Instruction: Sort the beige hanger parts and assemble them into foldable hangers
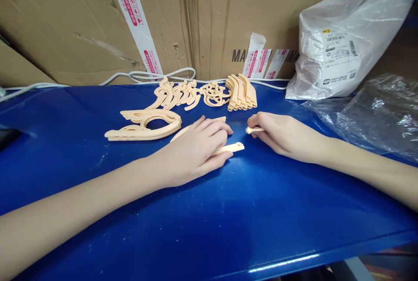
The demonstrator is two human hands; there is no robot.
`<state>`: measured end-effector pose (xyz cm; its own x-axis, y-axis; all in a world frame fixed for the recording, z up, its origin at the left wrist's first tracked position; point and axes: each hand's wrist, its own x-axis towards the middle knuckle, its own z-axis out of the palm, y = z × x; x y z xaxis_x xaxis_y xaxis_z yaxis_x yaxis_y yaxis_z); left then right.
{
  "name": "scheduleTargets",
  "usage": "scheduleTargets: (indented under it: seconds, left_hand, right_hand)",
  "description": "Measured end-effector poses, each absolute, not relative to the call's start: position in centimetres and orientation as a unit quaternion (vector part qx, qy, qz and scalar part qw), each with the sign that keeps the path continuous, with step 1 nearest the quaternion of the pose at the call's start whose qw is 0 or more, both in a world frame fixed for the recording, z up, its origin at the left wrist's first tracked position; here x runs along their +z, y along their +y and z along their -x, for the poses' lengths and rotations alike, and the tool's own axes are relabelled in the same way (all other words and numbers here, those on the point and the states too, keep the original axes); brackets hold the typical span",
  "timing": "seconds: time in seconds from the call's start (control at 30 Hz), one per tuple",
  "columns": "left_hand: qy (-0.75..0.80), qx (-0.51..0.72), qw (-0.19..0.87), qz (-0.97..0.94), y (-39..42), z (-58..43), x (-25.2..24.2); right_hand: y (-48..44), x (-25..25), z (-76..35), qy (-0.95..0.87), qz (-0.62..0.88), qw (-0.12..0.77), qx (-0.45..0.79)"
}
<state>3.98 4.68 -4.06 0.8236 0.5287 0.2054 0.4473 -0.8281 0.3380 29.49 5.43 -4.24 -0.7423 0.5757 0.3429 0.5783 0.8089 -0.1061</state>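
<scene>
My left hand [199,150] is closed round a cream plastic piece [235,147], whose end with a small hole sticks out past the fingertips. Another curved cream piece [219,120] shows behind that hand, partly hidden by it. To the right, my right hand [277,137] pinches a small thin cream part [253,130] with a rounded tip. Larger cream assembled pieces [146,132] lie stacked left of my left hand. Behind are curved hook-like parts [176,94], a pile of small curved parts [214,93] and a row of tubular arms [241,92].
The blue table [209,228] has its front edge at the lower right. Cardboard boxes [209,19] stand along the back, with a white cable [114,76] before them. A white plastic bag [313,59] and clear plastic film [385,115] lie at the right.
</scene>
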Motion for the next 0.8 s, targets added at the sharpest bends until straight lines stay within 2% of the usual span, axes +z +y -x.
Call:
scheduleTargets:
  seconds: [0.13, 0.4, 0.8]
  left_hand:
    - [0.267, 0.176, 0.155, -0.935, 4.6, -4.0, -3.9]
    - [0.256, 0.190, 0.141, -0.937, 4.6, -4.0, -4.2]
    - [0.263, 0.198, 0.127, -0.936, 4.4, -3.8, -4.5]
  right_hand:
    - [5.0, -4.0, -29.5, -0.926, 0.341, 0.158, 0.009]
    - [4.4, -3.5, -28.7, -0.924, 0.327, 0.152, 0.127]
    - [4.1, -3.1, -28.3, -0.919, 0.323, 0.142, 0.177]
